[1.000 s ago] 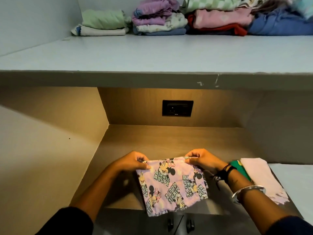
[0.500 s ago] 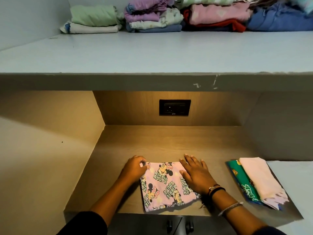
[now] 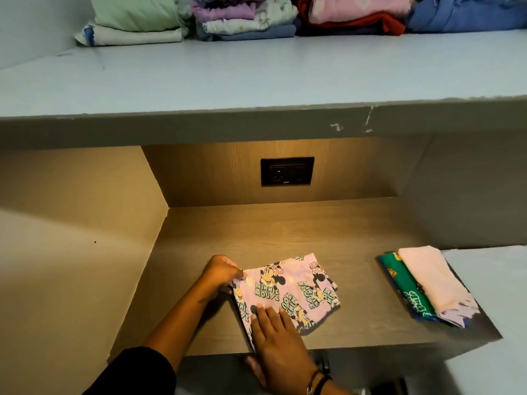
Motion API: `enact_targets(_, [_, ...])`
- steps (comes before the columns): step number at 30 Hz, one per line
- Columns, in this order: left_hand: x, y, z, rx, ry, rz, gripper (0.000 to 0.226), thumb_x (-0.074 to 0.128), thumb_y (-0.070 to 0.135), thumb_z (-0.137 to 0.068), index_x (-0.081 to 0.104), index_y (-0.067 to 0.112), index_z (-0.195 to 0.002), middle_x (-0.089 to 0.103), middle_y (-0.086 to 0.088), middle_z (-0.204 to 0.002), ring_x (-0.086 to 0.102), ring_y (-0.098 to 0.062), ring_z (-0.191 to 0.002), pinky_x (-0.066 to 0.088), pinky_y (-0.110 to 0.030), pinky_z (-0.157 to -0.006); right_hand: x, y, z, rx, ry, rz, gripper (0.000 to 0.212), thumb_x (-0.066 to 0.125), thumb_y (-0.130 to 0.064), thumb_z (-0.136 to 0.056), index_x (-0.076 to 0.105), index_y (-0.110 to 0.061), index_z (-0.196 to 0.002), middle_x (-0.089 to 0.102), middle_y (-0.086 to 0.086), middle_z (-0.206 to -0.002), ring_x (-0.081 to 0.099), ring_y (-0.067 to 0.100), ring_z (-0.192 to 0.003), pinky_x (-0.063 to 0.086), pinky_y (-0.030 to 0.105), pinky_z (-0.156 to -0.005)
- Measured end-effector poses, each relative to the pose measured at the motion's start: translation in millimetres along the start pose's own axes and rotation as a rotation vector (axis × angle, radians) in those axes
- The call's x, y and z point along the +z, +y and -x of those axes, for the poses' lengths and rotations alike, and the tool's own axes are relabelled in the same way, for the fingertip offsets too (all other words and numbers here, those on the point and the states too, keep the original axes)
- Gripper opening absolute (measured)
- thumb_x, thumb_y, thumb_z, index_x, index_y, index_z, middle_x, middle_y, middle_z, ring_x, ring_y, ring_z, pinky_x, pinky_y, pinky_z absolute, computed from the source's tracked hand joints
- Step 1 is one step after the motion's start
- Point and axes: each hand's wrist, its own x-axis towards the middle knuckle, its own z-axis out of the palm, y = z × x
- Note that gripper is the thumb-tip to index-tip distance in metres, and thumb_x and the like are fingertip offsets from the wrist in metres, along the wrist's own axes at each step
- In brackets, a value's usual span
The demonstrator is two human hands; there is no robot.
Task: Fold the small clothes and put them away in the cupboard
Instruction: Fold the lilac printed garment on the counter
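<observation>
A small lilac garment printed with cartoon mice point(image 3: 296, 289) lies flat on the lit wooden shelf point(image 3: 285, 229). My left hand point(image 3: 221, 270) pinches its upper left corner. My right hand point(image 3: 278, 343) lies flat with fingers spread on its lower left part, near the shelf's front edge. To the right on the same shelf sits a folded pale pink piece point(image 3: 433, 283) on top of a folded green and blue printed piece point(image 3: 405, 289).
A grey upper shelf point(image 3: 256, 75) overhangs the niche, with several stacks of folded clothes point(image 3: 245, 18) along its back. A black socket plate point(image 3: 286, 171) is set in the back wall. Side walls close the niche left and right.
The garment went from hanging between both hands to lying flat on the shelf. My right hand slid from its top right down to its lower left; the left hand kept its corner.
</observation>
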Motion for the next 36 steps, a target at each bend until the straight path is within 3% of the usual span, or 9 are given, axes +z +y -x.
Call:
enact_targets(2, [-1.5, 0.5, 2.1, -0.002, 0.020, 0.013, 0.021, 0.076, 0.001, -0.076, 0.057, 0.008, -0.081, 0.067, -0.011, -0.074, 0.063, -0.024, -0.062, 0.049, -0.026, -0.047, 0.6, -5.2, 2.8, 0.010, -0.010, 0.049, 0.076, 0.076, -0.061, -0.061, 0.069, -0.014, -0.120, 0.065, 0.011, -0.129, 0.063, 0.027, -0.117, 0.052, 0.045, -0.096])
enact_targets(5, [-1.6, 5.9, 4.7, -0.009, -0.001, 0.039, 0.021, 0.074, -0.004, -0.075, 0.057, 0.007, -0.081, 0.063, -0.012, -0.077, 0.060, -0.026, -0.064, 0.049, -0.027, -0.047, 6.8, -9.7, 7.2, -0.032, 0.137, 0.010, 0.065, 0.089, -0.046, -0.046, 0.077, -0.021, -0.105, 0.074, -0.002, -0.113, 0.071, 0.014, -0.102, 0.058, 0.026, -0.085])
enact_targets(11, [7.8, 35.4, 4.1, -0.056, -0.030, -0.033, 0.016, 0.069, -0.007, -0.074, 0.060, 0.001, -0.085, 0.056, -0.011, -0.077, 0.050, -0.021, -0.058, 0.044, -0.025, -0.043, -4.6, 5.8, 10.1, 0.257, 0.350, -0.684, 0.025, 0.052, -0.009, -0.089, 0.064, -0.017, -0.110, 0.066, 0.000, -0.107, 0.061, 0.014, -0.096, 0.050, 0.025, -0.079])
enact_targets(14, [16.9, 58.0, 2.7, -0.081, -0.005, -0.006, 0.004, 0.062, -0.002, -0.076, 0.060, 0.001, -0.076, 0.057, -0.010, -0.063, 0.050, -0.018, -0.041, 0.040, -0.018, -0.036, -16.0, 19.4, 9.0, 0.528, 0.564, -1.084, 0.014, 0.056, -0.010, -0.094, 0.067, -0.019, -0.092, 0.065, -0.007, -0.080, 0.055, 0.000, -0.070, 0.044, 0.015, -0.059])
enact_targets(18, [46.3, 93.7, 6.9, -0.029, -0.013, 0.088, 0.011, 0.058, 0.006, -0.081, 0.059, 0.004, -0.070, 0.057, -0.010, -0.055, 0.047, -0.014, -0.025, 0.041, -0.016, -0.032, -11.5, 47.9, 16.0, 0.830, 0.704, -1.497, 0.010, 0.058, -0.016, -0.095, 0.065, -0.014, -0.087, 0.058, 0.001, -0.068, 0.047, 0.014, -0.058, 0.039, 0.027, -0.052])
enact_targets(24, [100.8, 112.4, 27.7, 0.302, -0.094, 0.275, 0.009, 0.063, 0.020, -0.093, 0.057, 0.014, -0.091, 0.062, -0.007, -0.089, 0.063, -0.023, -0.066, 0.049, -0.026, -0.047, 3.7, 74.7, 29.0, 1.111, 0.986, -1.944, 0.021, 0.052, 0.000, -0.096, 0.061, 0.002, -0.115, 0.068, 0.023, -0.109, 0.066, 0.041, -0.099, 0.055, 0.050, -0.084])
enact_targets(30, [127.7, 76.4, 44.8, 0.566, -0.175, -0.031, 0.043, 0.069, 0.018, -0.088, 0.053, 0.022, -0.128, 0.043, -0.002, -0.137, 0.046, -0.019, -0.124, 0.046, -0.034, -0.101, -2.9, 91.5, 45.9, 1.073, 0.930, -2.113, 0.030, 0.042, 0.004, -0.099, 0.054, -0.005, -0.124, 0.066, 0.020, -0.113, 0.065, 0.037, -0.096, 0.058, 0.039, -0.067])
enact_targets(33, [127.5, 69.3, 47.4, 0.434, -0.307, 0.033, 0.062, 0.068, 0.011, -0.089, 0.040, 0.019, -0.144, 0.036, -0.008, -0.148, 0.051, -0.029, -0.126, 0.055, -0.044, -0.095, -1.4, 94.5, 54.9, 0.945, 0.820, -2.163, 0.027, 0.041, 0.001, -0.100, 0.057, -0.009, -0.119, 0.070, 0.014, -0.111, 0.069, 0.032, -0.094, 0.059, 0.043, -0.073])
enact_targets(36, [116.4, 74.8, 46.2, 0.331, -0.404, 0.136, 0.068, 0.065, -0.001, -0.088, 0.033, 0.008, -0.147, 0.044, -0.017, -0.146, 0.057, -0.032, -0.119, 0.056, -0.030, -0.083, 0.7, 102.2, 60.5, 0.845, 0.692, -2.207, 0.026, 0.042, -0.002, -0.101, 0.058, -0.010, -0.120, 0.070, 0.016, -0.115, 0.069, 0.033, -0.100, 0.057, 0.048, -0.082])
